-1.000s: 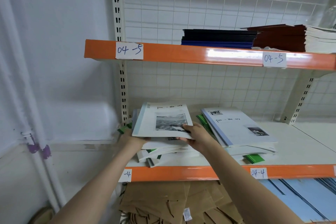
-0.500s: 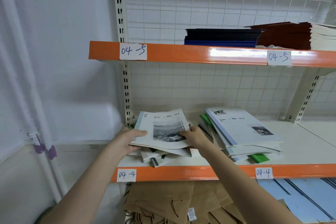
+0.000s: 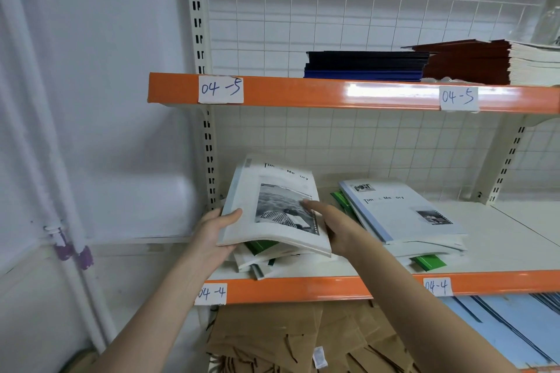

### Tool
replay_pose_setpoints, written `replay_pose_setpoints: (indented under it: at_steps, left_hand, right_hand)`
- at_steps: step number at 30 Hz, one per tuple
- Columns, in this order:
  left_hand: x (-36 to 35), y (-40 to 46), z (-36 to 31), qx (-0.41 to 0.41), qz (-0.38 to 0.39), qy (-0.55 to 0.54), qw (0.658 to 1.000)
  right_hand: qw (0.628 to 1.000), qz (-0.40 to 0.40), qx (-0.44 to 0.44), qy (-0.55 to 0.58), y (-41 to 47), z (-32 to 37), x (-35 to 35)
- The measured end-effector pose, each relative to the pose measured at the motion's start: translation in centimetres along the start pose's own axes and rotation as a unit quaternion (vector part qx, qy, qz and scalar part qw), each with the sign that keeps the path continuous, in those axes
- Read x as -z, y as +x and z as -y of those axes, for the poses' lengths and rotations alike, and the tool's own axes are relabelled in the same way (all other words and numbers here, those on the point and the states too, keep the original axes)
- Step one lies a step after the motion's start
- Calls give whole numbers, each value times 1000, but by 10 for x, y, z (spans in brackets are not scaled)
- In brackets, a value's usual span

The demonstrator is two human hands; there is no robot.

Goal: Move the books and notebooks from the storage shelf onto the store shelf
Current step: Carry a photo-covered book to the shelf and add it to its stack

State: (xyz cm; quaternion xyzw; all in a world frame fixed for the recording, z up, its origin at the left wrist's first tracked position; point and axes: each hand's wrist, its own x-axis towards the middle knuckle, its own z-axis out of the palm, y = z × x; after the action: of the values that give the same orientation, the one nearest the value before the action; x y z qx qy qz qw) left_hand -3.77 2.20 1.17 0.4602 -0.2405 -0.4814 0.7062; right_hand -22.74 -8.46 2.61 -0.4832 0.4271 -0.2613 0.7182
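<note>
Gripping the left edge of a white notebook [image 3: 272, 206], the left hand [image 3: 212, 236] had its thumb on the cover and its fingers curled under, tilting the book up off the messy pile [image 3: 266, 260] below it. The right hand [image 3: 336, 227] lay at the notebook's right edge, index finger stretched flat across the black-and-white cover photo, thumb near the lower corner; I couldn't tell whether it actually clamped the book or just pressed on it. The pile sat at the left end of the lower shelf [image 3: 500, 239], orange front lip tagged 04-4 [image 3: 437, 287], with green covers poking out between white ones. Just to the right, apart from the hands, lay a second stack [image 3: 400, 215], topped by a pale blue-spined notebook with the same cover lettering, green book sticking out underneath. The upper shelf [image 3: 303, 91], tagged 04-5 [image 3: 220, 89], carried a dark blue stack [image 3: 363, 65] touching a maroon stack [image 3: 472, 62] to its right. Brown paper bags [image 3: 272, 339] lay crumpled under the lower shelf, blue sheets [image 3: 509, 327] beside them.
</note>
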Motion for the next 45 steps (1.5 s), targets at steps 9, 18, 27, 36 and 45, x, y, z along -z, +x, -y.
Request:
replay_pose_setpoints:
  at_steps: [9, 18, 27, 36, 45]
  left_hand:
    - [4, -5, 11, 117, -5, 132, 984]
    - [-23, -24, 50, -24, 27, 326, 945]
    - [-106, -42, 100, -11, 159, 332, 930]
    - [-192, -42, 150, 28, 219, 312, 924]
    - [-303, -16, 199, 45, 219, 315, 922]
  right_hand:
    - [981, -58, 179, -35, -12, -21, 9]
    - [975, -143, 169, -33, -62, -61, 48]
    - [935, -296, 170, -94, -118, -95, 134]
    - [920, -357, 143, -74, -144, -104, 229]
    - [919, -354, 149, -84, -152, -68, 339]
